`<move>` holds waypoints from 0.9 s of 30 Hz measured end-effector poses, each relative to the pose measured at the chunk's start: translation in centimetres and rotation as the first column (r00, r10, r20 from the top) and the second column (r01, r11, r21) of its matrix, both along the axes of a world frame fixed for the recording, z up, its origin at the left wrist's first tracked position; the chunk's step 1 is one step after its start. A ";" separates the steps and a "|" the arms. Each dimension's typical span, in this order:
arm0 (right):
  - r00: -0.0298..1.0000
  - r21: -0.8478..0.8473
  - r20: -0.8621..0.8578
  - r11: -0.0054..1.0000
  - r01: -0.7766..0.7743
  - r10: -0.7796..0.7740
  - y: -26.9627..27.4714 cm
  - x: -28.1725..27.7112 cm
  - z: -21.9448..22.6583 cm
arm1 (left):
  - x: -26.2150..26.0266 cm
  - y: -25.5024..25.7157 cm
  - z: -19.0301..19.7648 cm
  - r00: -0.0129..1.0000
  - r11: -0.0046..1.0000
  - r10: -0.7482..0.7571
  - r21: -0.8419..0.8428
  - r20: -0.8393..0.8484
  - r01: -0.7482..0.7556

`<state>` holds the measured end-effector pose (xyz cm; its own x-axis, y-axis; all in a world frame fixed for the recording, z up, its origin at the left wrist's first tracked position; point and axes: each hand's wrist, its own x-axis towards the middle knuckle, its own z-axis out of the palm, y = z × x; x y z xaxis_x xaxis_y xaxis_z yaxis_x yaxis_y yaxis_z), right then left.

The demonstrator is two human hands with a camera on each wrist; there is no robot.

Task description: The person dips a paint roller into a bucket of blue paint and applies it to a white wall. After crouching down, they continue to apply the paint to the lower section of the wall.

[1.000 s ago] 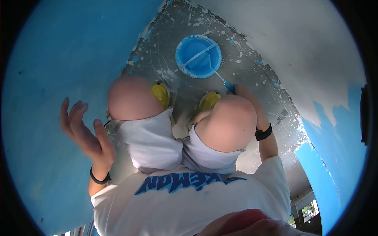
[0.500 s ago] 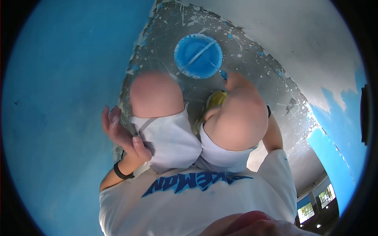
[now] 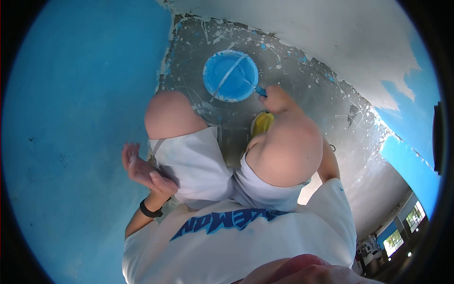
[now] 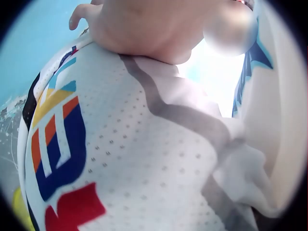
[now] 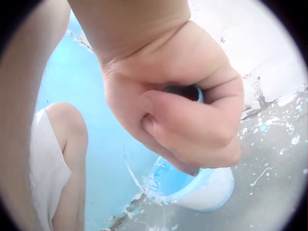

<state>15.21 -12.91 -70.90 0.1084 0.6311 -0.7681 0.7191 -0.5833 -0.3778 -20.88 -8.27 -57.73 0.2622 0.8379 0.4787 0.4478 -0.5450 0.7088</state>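
The right hand [image 3: 279,99] grips the blue handle [image 3: 260,90] of a tool whose thin rod runs into a blue bucket [image 3: 208,78]; the tool's head is not distinct. In the right wrist view the fingers of the right hand [image 5: 183,106] are curled round the handle, with the bucket [image 5: 211,190] beyond them. A pale strip lies across the bucket's mouth. The left hand [image 3: 147,171], palm up with loosely bent fingers, holds nothing and lies by the left thigh. In the left wrist view the left hand [image 4: 144,29] is over the white shorts [image 4: 144,134].
A blue wall [image 3: 85,104] rises at the left. Along the right runs a wall [image 3: 350,33] painted partly white-grey, partly blue. The grey floor [image 3: 184,52] is spattered with paint. A yellow shoe [image 3: 262,123] shows beside the right knee; windows [image 3: 393,242] are at the lower right.
The left hand has come in from the left wall side to the thigh. The right hand has moved up towards the bucket, still gripping the handle. The head view has shifted.
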 end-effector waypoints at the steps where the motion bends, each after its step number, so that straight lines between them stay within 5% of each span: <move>1: 0.997 0.076 -0.015 0.995 0.070 -0.069 -1.1 0.1 -0.5 | -0.1 -0.1 0.1 1.000 1.000 -0.003 0.013 0.016 0.003; 6: 0.989 0.181 -0.022 0.972 0.150 -0.149 -5.2 0.0 -1.0 | -0.4 -0.6 1.1 1.000 0.999 0.024 0.046 -0.001 -0.024; 8: 0.955 0.348 -0.198 0.895 0.278 -0.220 -6.2 -0.4 1.7 | -0.5 -0.3 1.5 0.999 0.998 0.049 0.045 -0.001 -0.049; 11: 0.980 0.380 -0.133 0.906 0.189 -0.149 -5.5 -0.6 6.1 | 0.3 2.1 3.2 0.995 0.998 0.051 0.053 -0.082 -0.046; 15: 0.998 0.322 0.037 0.946 0.038 -0.053 -6.9 0.8 4.6 | 1.9 4.1 2.4 0.998 0.994 0.056 0.099 -0.026 -0.053; 27: 0.996 0.293 0.049 0.954 0.057 -0.074 -9.0 -3.4 2.9 | 2.2 4.2 1.6 0.997 0.996 0.000 0.090 0.077 -0.007</move>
